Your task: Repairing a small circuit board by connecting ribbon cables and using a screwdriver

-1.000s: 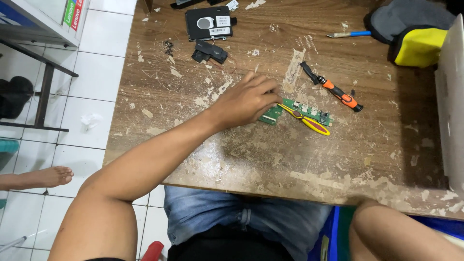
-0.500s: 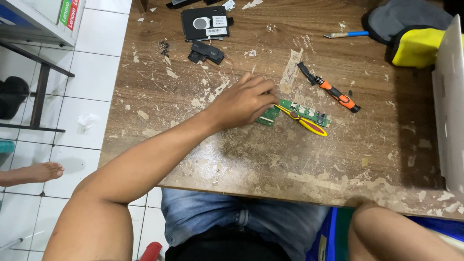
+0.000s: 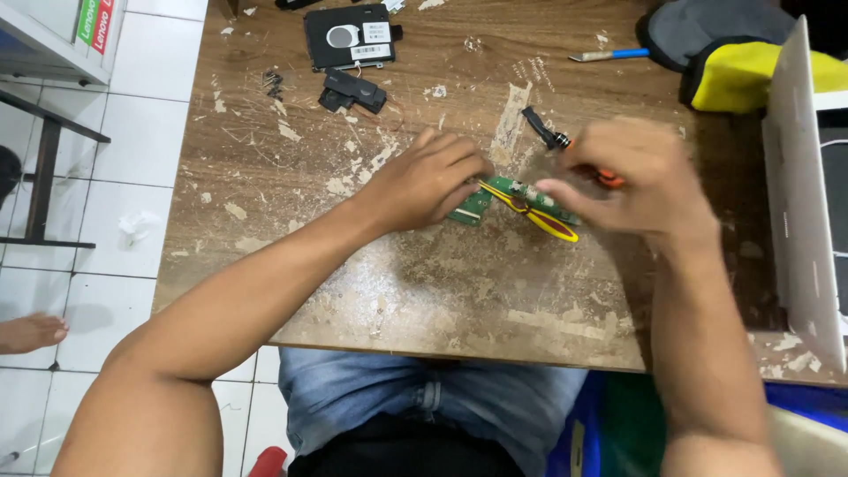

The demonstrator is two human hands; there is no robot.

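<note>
A small green circuit board lies on the worn wooden table. My left hand rests on the board's left end, fingers curled, holding yellow tweezers that lie across the board. My right hand hovers over the board's right end, blurred, fingers bent with the fingertips near the board. It covers most of an orange-and-black screwdriver; whether it grips the tool cannot be told.
At the back lie a black hard drive, a small black part and a blue-handled tool. A grey-and-yellow bag and a white laptop stand at the right. A bare foot rests on the tiled floor.
My right hand has come into view from the lower right and now hovers over the screwdriver and board. My left hand has stayed on the board.
</note>
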